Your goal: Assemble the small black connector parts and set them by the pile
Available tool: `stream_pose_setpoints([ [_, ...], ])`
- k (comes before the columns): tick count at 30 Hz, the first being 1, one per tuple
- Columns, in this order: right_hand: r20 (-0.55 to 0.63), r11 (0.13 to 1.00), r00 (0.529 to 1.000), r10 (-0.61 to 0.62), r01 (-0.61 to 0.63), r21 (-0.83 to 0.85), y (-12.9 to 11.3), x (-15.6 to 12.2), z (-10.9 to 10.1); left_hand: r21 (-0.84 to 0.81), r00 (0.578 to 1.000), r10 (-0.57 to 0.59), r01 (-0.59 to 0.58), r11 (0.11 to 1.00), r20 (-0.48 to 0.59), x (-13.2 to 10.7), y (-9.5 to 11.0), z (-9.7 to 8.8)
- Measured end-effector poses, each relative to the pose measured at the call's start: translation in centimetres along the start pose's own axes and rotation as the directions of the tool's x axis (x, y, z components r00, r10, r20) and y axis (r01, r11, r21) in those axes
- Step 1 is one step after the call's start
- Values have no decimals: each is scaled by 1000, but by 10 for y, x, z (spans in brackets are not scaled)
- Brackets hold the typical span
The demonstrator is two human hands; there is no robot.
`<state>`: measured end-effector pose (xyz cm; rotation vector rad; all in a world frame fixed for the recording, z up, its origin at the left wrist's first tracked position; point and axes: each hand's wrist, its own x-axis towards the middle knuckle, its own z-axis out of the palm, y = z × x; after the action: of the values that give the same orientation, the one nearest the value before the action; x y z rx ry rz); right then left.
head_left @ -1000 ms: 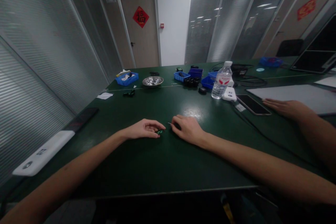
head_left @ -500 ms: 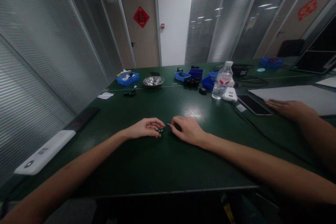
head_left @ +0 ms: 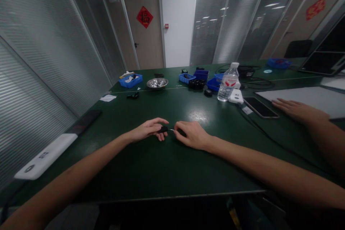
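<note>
My left hand (head_left: 147, 130) rests on the dark green table (head_left: 161, 165) and pinches a small dark part (head_left: 163, 129) between thumb and fingers. My right hand (head_left: 190, 134) lies just to its right, fingers closed on a thin pointed tool (head_left: 172, 130) whose pale tip touches or nearly touches the dark part. Both forearms stretch in from the near edge. The part is too small to make out in detail.
Another person's hand (head_left: 292, 109) lies flat at the right beside a phone (head_left: 260, 107). Farther back stand a water bottle (head_left: 228, 82), a white device (head_left: 235, 97), blue bins (head_left: 130, 80), a metal bowl (head_left: 157, 83). A white bar (head_left: 44, 160) lies at the left edge.
My left hand has lifted and turned the small part, its green side now hidden, and my right hand has brought the tool tip up against it.
</note>
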<state>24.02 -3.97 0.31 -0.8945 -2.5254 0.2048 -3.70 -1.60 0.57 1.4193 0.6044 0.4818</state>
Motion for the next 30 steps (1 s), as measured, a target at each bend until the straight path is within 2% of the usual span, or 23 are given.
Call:
stream_pose_setpoints([
  [6, 17, 1000, 1000, 9, -9, -5, 0, 0, 0, -79, 998, -11, 6, 997, -66, 0, -5, -5],
  [16, 12, 1000, 1000, 6, -6, -25, 3, -1, 3, -55, 992, -62, 56, 997, -114, 0, -1, 0],
  [24, 8, 1000, 1000, -2, 2, -9, 2, 0, 2, 73, 997, -8, 14, 997, -81, 0, 0, 1],
  [30, 17, 1000, 1000, 1, -1, 5, 1, 0, 0, 174, 996, -21, 35, 984, -81, -1, 3, 2],
])
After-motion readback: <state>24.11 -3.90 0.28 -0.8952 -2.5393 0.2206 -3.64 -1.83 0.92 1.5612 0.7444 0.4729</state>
